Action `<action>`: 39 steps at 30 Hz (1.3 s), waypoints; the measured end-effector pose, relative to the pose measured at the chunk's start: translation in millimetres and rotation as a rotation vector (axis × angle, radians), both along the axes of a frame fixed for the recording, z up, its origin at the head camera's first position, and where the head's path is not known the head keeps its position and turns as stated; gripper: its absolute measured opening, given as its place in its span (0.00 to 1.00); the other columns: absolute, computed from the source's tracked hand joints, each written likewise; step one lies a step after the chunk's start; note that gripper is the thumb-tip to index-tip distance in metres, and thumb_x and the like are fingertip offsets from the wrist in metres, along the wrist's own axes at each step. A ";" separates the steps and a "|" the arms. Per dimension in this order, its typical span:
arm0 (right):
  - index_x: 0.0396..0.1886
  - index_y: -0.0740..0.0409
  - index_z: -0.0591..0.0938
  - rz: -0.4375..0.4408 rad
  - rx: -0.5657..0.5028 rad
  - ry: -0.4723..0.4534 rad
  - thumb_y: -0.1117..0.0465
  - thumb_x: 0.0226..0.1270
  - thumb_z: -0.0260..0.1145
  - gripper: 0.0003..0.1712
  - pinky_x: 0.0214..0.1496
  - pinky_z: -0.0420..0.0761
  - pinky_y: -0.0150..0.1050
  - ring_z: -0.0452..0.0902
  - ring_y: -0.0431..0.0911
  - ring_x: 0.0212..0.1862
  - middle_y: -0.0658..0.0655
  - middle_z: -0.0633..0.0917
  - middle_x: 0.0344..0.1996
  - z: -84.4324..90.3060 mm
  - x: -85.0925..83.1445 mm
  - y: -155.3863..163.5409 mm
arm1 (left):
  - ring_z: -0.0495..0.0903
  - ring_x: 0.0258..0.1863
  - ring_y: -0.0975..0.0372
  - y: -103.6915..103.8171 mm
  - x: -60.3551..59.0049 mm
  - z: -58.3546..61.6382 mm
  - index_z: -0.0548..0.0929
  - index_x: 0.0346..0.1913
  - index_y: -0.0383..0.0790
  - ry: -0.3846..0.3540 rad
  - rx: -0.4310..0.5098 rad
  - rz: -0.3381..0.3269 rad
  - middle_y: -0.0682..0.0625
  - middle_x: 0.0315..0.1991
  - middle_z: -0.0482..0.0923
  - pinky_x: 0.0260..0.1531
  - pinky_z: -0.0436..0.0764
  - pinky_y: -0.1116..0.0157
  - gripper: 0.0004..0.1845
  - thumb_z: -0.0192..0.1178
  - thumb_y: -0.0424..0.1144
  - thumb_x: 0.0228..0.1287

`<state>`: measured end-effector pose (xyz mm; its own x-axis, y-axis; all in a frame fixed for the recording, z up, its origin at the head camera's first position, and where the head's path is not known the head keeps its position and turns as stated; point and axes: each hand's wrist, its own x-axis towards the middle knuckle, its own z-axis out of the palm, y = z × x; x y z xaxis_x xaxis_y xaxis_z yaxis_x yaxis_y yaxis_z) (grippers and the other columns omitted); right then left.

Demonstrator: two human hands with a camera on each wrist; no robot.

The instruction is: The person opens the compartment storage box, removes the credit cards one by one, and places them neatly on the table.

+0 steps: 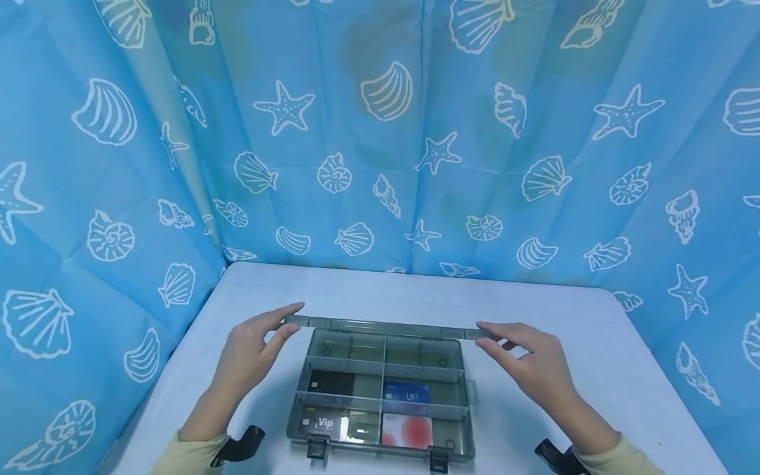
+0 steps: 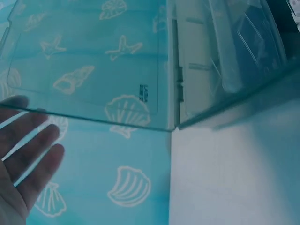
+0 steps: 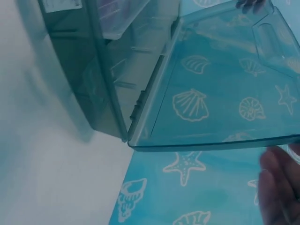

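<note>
A clear grey plastic organizer box (image 1: 382,399) lies on the table with its hinged lid (image 1: 392,328) raised. Several cards lie in its compartments: a dark card (image 1: 332,382), a blue VIP card (image 1: 406,392), a grey Vip card (image 1: 323,423) and a white card with red circles (image 1: 407,431). At the lid's left end is my left hand (image 1: 252,349), its fingers extended and spread along the edge. My right hand (image 1: 534,359) is at the opposite end, index finger and thumb on either side of the corner, fingers fairly straight.
Two dark latches, the left one (image 1: 317,448) and the right one (image 1: 439,459), hang at the box's front. A white table (image 1: 552,303) lies under it. Blue curtains (image 1: 380,152) with shell and starfish prints stand behind and at the sides.
</note>
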<state>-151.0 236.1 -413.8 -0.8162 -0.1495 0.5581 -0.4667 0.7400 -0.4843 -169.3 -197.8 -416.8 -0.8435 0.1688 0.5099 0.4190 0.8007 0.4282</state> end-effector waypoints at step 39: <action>0.78 0.43 0.67 0.050 -0.044 0.131 0.73 0.65 0.72 0.46 0.45 0.89 0.41 0.89 0.53 0.42 0.58 0.89 0.49 -22.0 -78.1 -2.0 | 0.88 0.42 0.49 10.9 -75.5 -6.2 0.51 0.83 0.57 0.154 -0.050 -0.079 0.42 0.54 0.86 0.44 0.89 0.52 0.45 0.61 0.28 0.73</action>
<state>-229.1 234.1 -435.8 -0.7283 -0.1612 0.6661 -0.5638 0.6935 -0.4486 -244.7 -187.0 -423.0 -0.7395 0.2597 0.6211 0.5387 0.7816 0.3145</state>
